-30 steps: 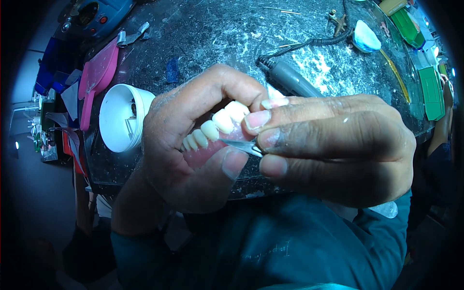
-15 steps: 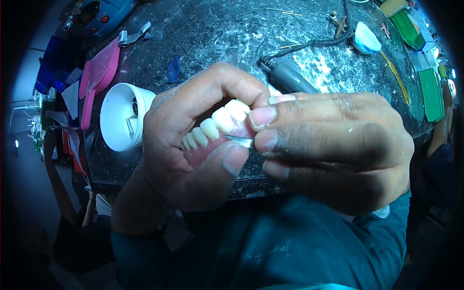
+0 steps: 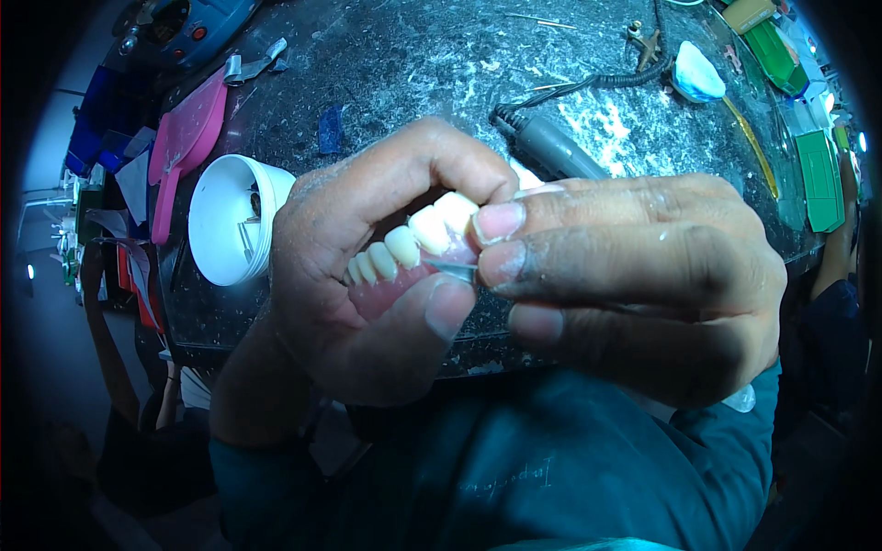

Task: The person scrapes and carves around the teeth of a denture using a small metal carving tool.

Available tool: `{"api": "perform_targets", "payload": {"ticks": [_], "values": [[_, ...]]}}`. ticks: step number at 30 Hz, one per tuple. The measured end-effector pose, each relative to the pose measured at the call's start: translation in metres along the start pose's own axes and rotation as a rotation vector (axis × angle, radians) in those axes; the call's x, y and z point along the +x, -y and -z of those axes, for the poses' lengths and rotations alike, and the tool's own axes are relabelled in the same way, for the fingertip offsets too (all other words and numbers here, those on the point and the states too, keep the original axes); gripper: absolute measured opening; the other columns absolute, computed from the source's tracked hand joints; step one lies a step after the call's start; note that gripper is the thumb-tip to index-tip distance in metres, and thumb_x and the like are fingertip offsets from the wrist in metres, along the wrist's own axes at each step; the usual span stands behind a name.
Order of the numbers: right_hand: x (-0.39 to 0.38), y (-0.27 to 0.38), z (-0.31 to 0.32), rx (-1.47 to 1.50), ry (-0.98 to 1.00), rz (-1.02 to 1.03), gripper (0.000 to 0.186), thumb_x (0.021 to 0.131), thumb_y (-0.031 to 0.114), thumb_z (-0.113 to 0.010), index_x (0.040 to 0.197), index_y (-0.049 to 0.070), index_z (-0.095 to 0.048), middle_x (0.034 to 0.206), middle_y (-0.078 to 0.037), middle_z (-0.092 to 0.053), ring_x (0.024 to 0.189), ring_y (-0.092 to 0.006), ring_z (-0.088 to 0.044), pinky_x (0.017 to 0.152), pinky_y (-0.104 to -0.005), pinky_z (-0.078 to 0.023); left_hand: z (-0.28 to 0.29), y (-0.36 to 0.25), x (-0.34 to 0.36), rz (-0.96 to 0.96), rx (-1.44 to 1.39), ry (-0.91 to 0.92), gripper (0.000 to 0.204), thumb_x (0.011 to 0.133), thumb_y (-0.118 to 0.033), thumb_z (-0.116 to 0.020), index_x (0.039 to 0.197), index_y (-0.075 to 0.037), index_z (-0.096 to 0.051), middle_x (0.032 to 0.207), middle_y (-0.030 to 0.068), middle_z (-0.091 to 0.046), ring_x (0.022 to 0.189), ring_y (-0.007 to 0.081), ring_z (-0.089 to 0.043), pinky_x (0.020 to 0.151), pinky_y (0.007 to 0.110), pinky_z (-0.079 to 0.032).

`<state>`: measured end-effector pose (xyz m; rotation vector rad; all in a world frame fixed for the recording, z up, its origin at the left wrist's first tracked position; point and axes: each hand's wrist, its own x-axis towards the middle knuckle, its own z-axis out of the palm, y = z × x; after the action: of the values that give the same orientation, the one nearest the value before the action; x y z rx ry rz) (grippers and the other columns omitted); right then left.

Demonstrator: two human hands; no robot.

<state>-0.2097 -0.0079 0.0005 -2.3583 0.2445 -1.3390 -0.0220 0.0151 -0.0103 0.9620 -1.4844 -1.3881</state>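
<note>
A denture [image 3: 386, 286] with white teeth and a pink gum base rests in my left hand [image 3: 344, 331]. The thumb and curled index finger of that hand close round it. My right hand [image 3: 652, 275] pinches a small metal carving tool [image 3: 457, 270], of which only the pointed blade shows; its handle is hidden behind the fingers. The blade's tip touches the pink gum just below the front teeth, above my left thumb. My right fingertips press close against the denture's right end and hide it.
Left of my hands stands a white tub [image 3: 209, 220] holding small tools, beside a pink dustpan [image 3: 188, 129]. Beyond my hands lie a grey handpiece [image 3: 556, 147] with a coiled cord and a white-and-blue bowl [image 3: 695, 73]. Green bins [image 3: 818, 182] line the right edge. Other people sit on both sides.
The blade has turned slightly and its tip sits a little further left along the gum. My lowest visible right fingertip has shifted a bit right. Both grips stay the same.
</note>
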Motion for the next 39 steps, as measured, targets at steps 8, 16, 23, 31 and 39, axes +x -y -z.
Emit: {"api": "perform_targets", "payload": {"ticks": [8, 16, 23, 31, 39], "values": [[0.002, 0.005, 0.001, 0.012, 0.037, -0.071, 0.013, 0.067, -0.005, -0.074, 0.075, -0.002, -0.065, 0.091, -0.019, -0.067, 0.082, -0.0304, -0.07, 0.071, -0.0392, -0.061, 0.006, 0.011, 0.0, -0.105, 0.013, 0.064, 0.065, 0.076, -0.062, -0.064, 0.092, 0.0, -0.056, 0.087, 0.0116, -0.059, 0.081, 0.0164, -0.058, 0.074, 0.031, -0.047], [0.005, 0.002, 0.004, 0.005, 0.065, -0.059, 0.011, 0.069, -0.003, -0.073, 0.076, -0.002, -0.065, 0.09, -0.018, -0.067, 0.08, -0.0291, -0.071, 0.07, -0.0385, -0.061, 0.005, 0.012, 0.0, -0.169, -0.001, 0.082, 0.064, 0.077, -0.061, -0.065, 0.092, 0.001, -0.056, 0.087, 0.012, -0.06, 0.079, 0.016, -0.058, 0.071, 0.03, -0.048], [0.014, 0.001, 0.01, -0.029, 0.177, -0.059, 0.009, 0.071, -0.001, -0.073, 0.076, -0.002, -0.065, 0.089, -0.017, -0.067, 0.078, -0.0279, -0.071, 0.069, -0.0379, -0.061, 0.005, 0.009, 0.001, -0.092, -0.026, 0.08, 0.061, 0.08, -0.055, -0.063, 0.096, 0.004, -0.055, 0.088, 0.0147, -0.06, 0.081, 0.0179, -0.059, 0.074, 0.031, -0.049], [0.003, 0.0, 0.005, -0.034, 0.063, -0.009, 0.008, 0.073, 0.0, -0.072, 0.077, -0.002, -0.065, 0.088, -0.018, -0.067, 0.077, -0.0278, -0.071, 0.069, -0.0378, -0.061, 0.006, 0.018, 0.003, -0.252, -0.052, 0.142, 0.054, 0.082, -0.047, -0.059, 0.097, 0.005, -0.055, 0.089, 0.0164, -0.06, 0.082, 0.0193, -0.059, 0.074, 0.033, -0.049], [-0.011, -0.002, -0.004, -0.072, -0.118, 0.028, 0.008, 0.074, 0.001, -0.071, 0.077, -0.003, -0.066, 0.088, -0.019, -0.067, 0.077, -0.0282, -0.071, 0.068, -0.0378, -0.061, 0.007, 0.016, 0.002, -0.2, -0.002, 0.123, 0.052, 0.083, -0.044, -0.057, 0.097, 0.006, -0.056, 0.089, 0.0171, -0.061, 0.081, 0.0193, -0.059, 0.074, 0.033, -0.049]]}}
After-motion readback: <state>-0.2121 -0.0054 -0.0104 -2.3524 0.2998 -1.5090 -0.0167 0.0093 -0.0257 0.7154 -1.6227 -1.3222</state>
